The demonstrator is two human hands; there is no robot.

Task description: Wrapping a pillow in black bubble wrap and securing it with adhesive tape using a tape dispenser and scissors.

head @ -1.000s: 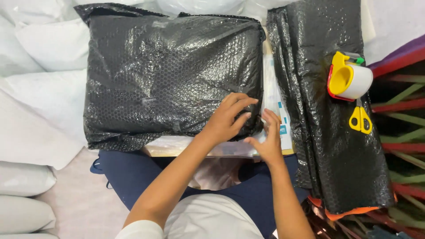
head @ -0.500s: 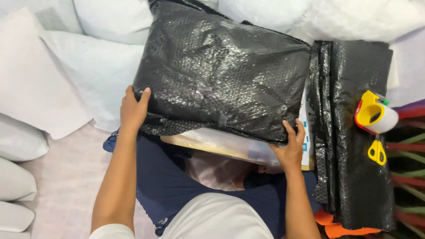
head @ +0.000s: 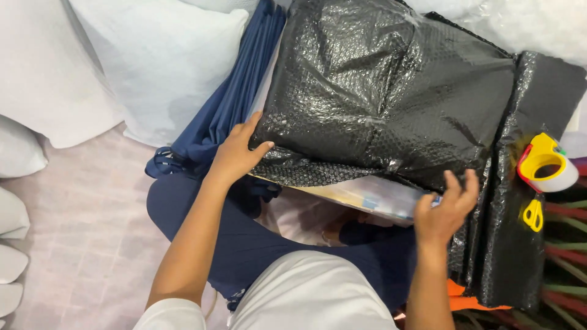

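From the head camera, a large parcel wrapped in black bubble wrap (head: pixel 379 98) lies tilted across the person's lap, over a flat pale board (head: pixel 367 195). The left hand (head: pixel 235 153) grips the parcel's near left corner, thumb on top and fingers curled under. The right hand (head: pixel 446 208) steadies the near right edge, fingers spread and only lightly touching. The step in hand looks like turning the parcel. A clean turn likely calls for a firmer right-hand hold. 1 tape dispenser (head: pixel 544 162) and yellow scissors (head: pixel 533 214) rest on folded black wrap (head: pixel 520 256) to the right.
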